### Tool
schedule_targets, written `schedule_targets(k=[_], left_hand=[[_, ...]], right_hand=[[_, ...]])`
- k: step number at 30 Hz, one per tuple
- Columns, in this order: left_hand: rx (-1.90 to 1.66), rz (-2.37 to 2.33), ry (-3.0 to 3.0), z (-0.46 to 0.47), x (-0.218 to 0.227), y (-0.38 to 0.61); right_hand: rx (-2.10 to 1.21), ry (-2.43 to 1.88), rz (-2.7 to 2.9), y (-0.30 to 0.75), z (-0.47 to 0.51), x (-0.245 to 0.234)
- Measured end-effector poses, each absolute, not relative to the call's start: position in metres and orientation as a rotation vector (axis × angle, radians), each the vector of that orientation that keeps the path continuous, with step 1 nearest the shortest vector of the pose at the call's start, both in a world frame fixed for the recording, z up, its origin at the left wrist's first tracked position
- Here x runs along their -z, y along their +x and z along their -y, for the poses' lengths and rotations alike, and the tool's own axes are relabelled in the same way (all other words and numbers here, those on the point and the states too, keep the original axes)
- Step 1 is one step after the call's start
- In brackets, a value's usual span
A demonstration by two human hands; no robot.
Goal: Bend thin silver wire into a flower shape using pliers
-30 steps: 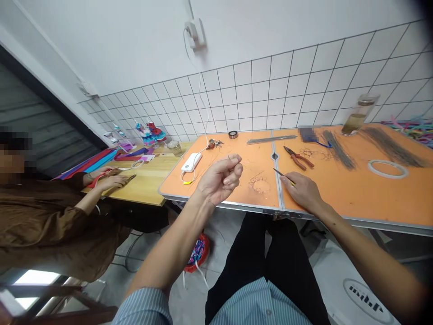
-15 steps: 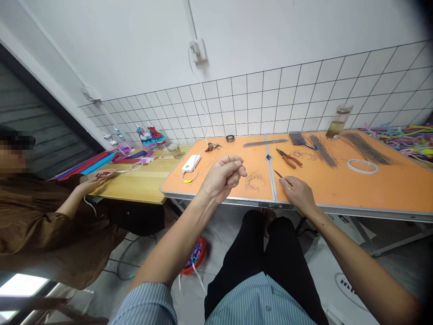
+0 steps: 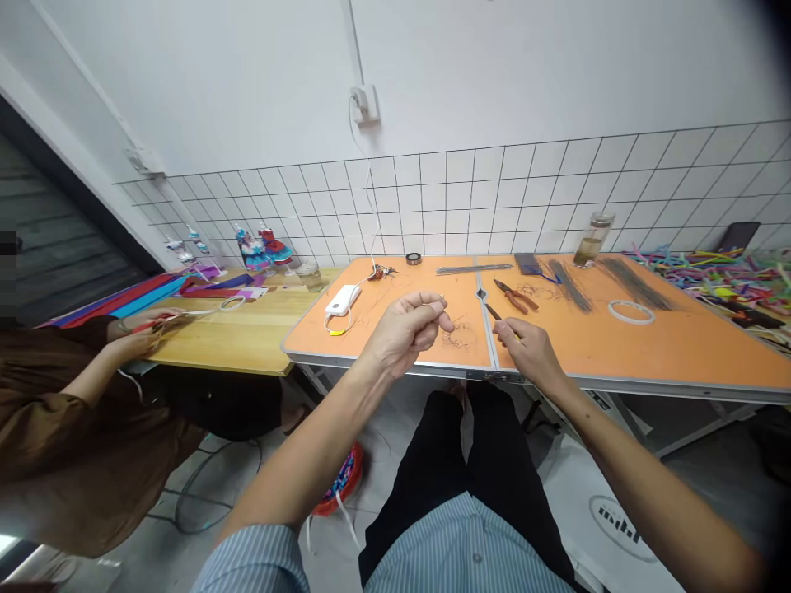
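My left hand (image 3: 411,331) is raised over the near edge of the orange table, thumb and fingertips pinched together. Whatever sits in that pinch is too small to make out. To its right, my right hand (image 3: 528,350) is closed around a slim tool (image 3: 493,313) with a dark pointed tip, which points toward the left hand; its kind is unclear. A loose ring of thin twisted wire (image 3: 458,335) lies on the table just beyond my left fingertips. Pliers with orange-brown handles (image 3: 516,296) rest beyond my right hand.
On the orange table (image 3: 574,350) are a white power box (image 3: 343,300), black tape (image 3: 414,259), bundles of thin wire (image 3: 636,282), a white ring (image 3: 630,312) and a glass bottle (image 3: 593,240). Another person's hands (image 3: 133,336) work at the wooden table (image 3: 235,346) on the left.
The view has turned slightly right, so table items appear further left. My right hand with its tool has come a little closer to my left hand, which keeps its pinch.
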State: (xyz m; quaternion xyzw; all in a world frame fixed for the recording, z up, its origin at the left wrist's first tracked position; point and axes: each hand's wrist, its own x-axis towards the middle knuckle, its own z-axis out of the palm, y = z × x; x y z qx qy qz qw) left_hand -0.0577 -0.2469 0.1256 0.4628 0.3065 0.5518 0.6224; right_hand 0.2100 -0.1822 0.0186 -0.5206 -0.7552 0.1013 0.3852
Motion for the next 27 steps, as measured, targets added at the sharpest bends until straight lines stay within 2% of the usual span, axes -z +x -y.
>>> schedule_targets(k=[5, 8, 17, 27], left_hand=[[-1.278, -0.744, 1.080, 0.241, -0.121, -0.051], [-1.296, -0.763, 1.098, 0.237, -0.116, -0.048], [-1.262, -0.797, 1.080, 0.212, -0.103, -0.048], [-1.189, -0.785, 0.960, 0.183, -0.087, -0.050]], right_hand=[[-0.304, -1.080, 2.003, 0.179, 0.219, -0.067], [-0.326, -1.044, 2.003, 0.168, 0.225, -0.080], [-0.248, -1.061, 2.026, 0.158, 0.204, -0.070], [-0.337, -1.052, 2.036, 0.153, 0.174, -0.053]])
